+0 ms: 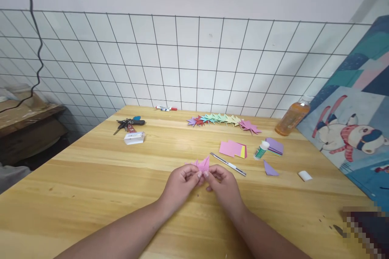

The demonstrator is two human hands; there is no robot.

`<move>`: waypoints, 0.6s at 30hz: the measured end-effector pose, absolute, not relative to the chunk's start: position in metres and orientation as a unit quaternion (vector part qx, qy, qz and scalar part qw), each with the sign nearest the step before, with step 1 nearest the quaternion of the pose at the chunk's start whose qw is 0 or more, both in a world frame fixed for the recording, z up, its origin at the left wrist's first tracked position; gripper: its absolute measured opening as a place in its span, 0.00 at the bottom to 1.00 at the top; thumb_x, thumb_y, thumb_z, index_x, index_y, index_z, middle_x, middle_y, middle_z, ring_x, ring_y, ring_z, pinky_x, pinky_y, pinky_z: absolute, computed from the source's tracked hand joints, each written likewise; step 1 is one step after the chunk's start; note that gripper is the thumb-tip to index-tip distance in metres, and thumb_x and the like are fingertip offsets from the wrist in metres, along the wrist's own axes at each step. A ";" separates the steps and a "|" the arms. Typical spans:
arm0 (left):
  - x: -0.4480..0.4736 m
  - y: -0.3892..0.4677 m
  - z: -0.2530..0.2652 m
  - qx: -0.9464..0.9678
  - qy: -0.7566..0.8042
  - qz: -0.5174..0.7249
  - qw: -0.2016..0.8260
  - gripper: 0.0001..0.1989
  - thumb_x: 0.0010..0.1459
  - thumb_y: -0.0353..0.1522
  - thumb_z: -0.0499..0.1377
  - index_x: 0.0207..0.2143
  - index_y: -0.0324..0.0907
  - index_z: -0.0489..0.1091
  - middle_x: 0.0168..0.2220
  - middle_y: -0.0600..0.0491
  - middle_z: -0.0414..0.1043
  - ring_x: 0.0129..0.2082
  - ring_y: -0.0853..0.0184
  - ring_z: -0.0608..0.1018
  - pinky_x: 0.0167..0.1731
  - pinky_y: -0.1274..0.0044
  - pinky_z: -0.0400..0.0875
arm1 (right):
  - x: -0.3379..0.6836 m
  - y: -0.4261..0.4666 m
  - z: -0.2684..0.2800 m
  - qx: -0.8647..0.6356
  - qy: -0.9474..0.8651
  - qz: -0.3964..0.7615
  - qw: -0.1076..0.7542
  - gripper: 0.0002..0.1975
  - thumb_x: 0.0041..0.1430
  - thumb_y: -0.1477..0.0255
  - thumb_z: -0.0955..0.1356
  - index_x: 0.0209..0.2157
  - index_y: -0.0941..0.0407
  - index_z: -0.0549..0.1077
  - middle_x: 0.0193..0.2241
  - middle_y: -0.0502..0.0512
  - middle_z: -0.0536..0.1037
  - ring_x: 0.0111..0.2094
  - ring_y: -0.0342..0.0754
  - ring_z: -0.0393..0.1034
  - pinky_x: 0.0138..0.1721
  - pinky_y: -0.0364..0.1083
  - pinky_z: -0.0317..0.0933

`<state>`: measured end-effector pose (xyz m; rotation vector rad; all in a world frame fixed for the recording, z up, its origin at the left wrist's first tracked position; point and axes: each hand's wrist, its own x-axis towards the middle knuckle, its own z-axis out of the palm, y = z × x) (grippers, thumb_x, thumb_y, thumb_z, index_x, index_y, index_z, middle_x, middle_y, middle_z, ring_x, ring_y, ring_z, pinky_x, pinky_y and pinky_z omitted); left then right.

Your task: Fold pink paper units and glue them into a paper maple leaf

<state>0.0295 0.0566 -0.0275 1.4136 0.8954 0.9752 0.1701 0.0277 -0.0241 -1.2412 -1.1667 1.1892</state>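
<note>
Between both hands, a little above the wooden table, is a piece of folded pink paper (204,164) with pointed tips. My left hand (184,179) pinches it from the left with thumb and fingers. From the right, my right hand (223,182) grips the same paper, its thumb close to the left thumb. The fingertips cover the paper's lower part. Just beyond the right hand lies a slim utility knife (228,164). Pink and yellow paper sheets (232,148) rest farther back.
A glue stick (261,150), a stack of coloured paper (274,146), a purple folded triangle (270,168) and a white cap (305,176) are on the right. A row of folded paper (223,119), a bottle (292,117) and a marker (166,109) stand or lie behind. Keys (129,123) and a small box (134,138) lie left.
</note>
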 end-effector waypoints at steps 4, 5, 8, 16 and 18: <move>0.029 0.058 -0.029 0.632 0.393 0.411 0.526 0.11 0.51 0.38 0.59 0.25 0.39 0.69 0.24 0.53 0.72 0.25 0.69 0.73 0.28 0.80 0.65 | 0.171 0.028 -0.023 -0.537 -0.478 0.466 0.516 0.16 0.46 0.58 0.69 0.23 0.58 0.71 0.24 0.54 0.74 0.28 0.47 0.69 0.24 0.43 0.64; 0.030 0.057 -0.028 0.635 0.394 0.410 0.523 0.11 0.51 0.38 0.59 0.25 0.39 0.69 0.24 0.53 0.72 0.25 0.69 0.72 0.27 0.80 0.65 | 0.171 0.028 -0.022 -0.541 -0.481 0.455 0.518 0.16 0.46 0.58 0.69 0.22 0.58 0.71 0.23 0.53 0.74 0.26 0.46 0.68 0.25 0.43 0.64; 0.030 0.056 -0.025 0.622 0.388 0.400 0.549 0.11 0.50 0.38 0.59 0.23 0.39 0.68 0.22 0.54 0.71 0.23 0.71 0.72 0.26 0.80 0.65 | 0.171 0.026 -0.019 -0.555 -0.505 0.413 0.516 0.16 0.48 0.60 0.68 0.19 0.58 0.69 0.19 0.51 0.73 0.23 0.44 0.66 0.25 0.42 0.61; 0.025 0.062 -0.023 0.568 0.380 0.367 0.631 0.17 0.46 0.43 0.62 0.22 0.37 0.67 0.19 0.55 0.70 0.19 0.72 0.71 0.24 0.80 0.66 | 0.175 0.027 -0.020 -0.536 -0.560 0.388 0.499 0.09 0.49 0.65 0.68 0.26 0.57 0.74 0.25 0.52 0.76 0.29 0.46 0.68 0.31 0.43 0.61; 0.025 0.061 -0.023 0.575 0.386 0.361 0.624 0.17 0.45 0.43 0.63 0.22 0.37 0.67 0.19 0.54 0.70 0.19 0.72 0.72 0.24 0.79 0.67 | 0.176 0.028 -0.021 -0.554 -0.555 0.370 0.498 0.09 0.48 0.66 0.68 0.22 0.58 0.72 0.21 0.50 0.73 0.25 0.44 0.65 0.27 0.42 0.59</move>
